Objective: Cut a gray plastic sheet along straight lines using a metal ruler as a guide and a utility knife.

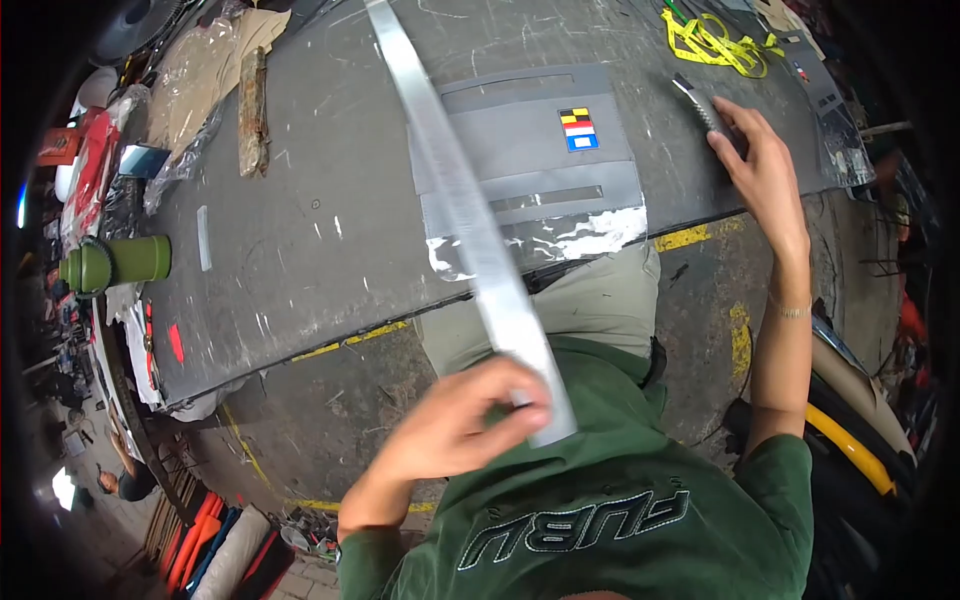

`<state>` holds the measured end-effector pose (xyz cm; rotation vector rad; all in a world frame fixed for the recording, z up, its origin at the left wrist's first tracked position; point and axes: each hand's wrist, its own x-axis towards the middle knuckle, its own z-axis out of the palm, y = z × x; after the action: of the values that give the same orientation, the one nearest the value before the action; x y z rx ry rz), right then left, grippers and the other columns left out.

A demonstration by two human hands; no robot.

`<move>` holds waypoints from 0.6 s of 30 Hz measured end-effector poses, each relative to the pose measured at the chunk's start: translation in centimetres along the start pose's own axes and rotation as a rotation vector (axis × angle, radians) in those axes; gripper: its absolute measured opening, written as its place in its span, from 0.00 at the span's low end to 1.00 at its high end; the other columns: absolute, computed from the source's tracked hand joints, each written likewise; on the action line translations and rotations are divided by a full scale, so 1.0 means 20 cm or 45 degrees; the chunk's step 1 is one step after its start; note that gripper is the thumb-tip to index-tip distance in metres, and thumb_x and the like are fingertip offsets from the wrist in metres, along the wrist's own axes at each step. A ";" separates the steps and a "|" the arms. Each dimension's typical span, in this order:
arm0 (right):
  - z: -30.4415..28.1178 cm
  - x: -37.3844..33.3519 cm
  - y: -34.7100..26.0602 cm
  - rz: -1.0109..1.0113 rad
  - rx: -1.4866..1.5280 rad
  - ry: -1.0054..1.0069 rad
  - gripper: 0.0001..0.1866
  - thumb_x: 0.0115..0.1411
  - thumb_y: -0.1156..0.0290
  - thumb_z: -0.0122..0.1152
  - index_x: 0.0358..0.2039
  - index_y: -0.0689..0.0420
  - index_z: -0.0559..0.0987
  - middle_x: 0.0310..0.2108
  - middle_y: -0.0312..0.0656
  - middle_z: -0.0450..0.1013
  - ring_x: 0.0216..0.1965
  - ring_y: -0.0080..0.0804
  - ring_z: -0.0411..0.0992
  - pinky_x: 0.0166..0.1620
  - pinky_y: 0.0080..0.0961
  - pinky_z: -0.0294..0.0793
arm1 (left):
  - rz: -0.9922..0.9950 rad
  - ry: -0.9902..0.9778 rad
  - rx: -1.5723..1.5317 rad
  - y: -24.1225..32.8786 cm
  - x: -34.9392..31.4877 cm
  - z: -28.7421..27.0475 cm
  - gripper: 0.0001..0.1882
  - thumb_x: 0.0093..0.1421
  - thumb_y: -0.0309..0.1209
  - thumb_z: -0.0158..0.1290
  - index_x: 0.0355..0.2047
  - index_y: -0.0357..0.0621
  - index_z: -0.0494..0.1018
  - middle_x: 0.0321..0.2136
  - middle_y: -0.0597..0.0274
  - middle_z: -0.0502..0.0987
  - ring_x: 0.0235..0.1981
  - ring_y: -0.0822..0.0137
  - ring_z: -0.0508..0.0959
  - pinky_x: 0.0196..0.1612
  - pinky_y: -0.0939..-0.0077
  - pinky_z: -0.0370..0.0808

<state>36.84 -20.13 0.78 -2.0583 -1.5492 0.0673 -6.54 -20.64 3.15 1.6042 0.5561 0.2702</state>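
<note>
My left hand (460,418) is closed around the near end of a long metal straightedge (455,185). The straightedge slants away to the upper left, crossing over a grey fabric panel (525,165) and hiding part of its left side. That panel lies at the table's near edge, with slots, a small colourful flag patch (578,130) and a clear plastic strip (580,235) along its near side. To the right, my right hand (755,155) grips a slim cutter knife (697,102) between thumb and fingers, beside the panel and apart from it.
A yellow tape measure (715,45) lies loosely coiled at the far right, near another grey panel (825,105). On the left of the dark table (310,260) are a green bottle (135,260), a rough wooden stick (254,115) and plastic wrapping (190,130). Rolls of material (235,550) stand below left.
</note>
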 end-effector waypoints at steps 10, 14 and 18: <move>0.12 -0.61 -0.45 0.411 0.996 -0.409 0.20 0.60 0.63 0.78 0.41 0.60 0.76 0.27 0.30 0.69 0.26 0.18 0.65 0.30 0.21 0.67 | 0.149 -0.505 0.083 0.02 0.39 0.32 0.14 0.74 0.35 0.58 0.53 0.44 0.71 0.36 0.55 0.83 0.36 0.50 0.86 0.36 0.58 0.82; 0.21 -0.71 -0.50 0.586 0.963 -0.513 0.18 0.60 0.72 0.79 0.40 0.57 0.74 0.31 0.28 0.70 0.32 0.14 0.65 0.35 0.17 0.68 | 0.117 -0.102 0.463 0.08 0.42 0.08 0.14 0.70 0.36 0.64 0.50 0.45 0.75 0.30 0.59 0.84 0.28 0.59 0.87 0.33 0.62 0.82; 0.26 -0.75 -0.52 0.565 1.032 -0.499 0.15 0.65 0.72 0.75 0.44 0.60 0.75 0.35 0.33 0.73 0.34 0.15 0.69 0.37 0.19 0.73 | 0.300 0.403 1.187 0.03 0.60 -0.20 0.15 0.68 0.36 0.64 0.49 0.39 0.77 0.38 0.50 0.80 0.41 0.52 0.82 0.46 0.56 0.78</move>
<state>20.98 -29.81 -3.10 -1.7037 -0.9626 1.1224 1.82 -11.24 2.39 2.5632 0.7996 0.4894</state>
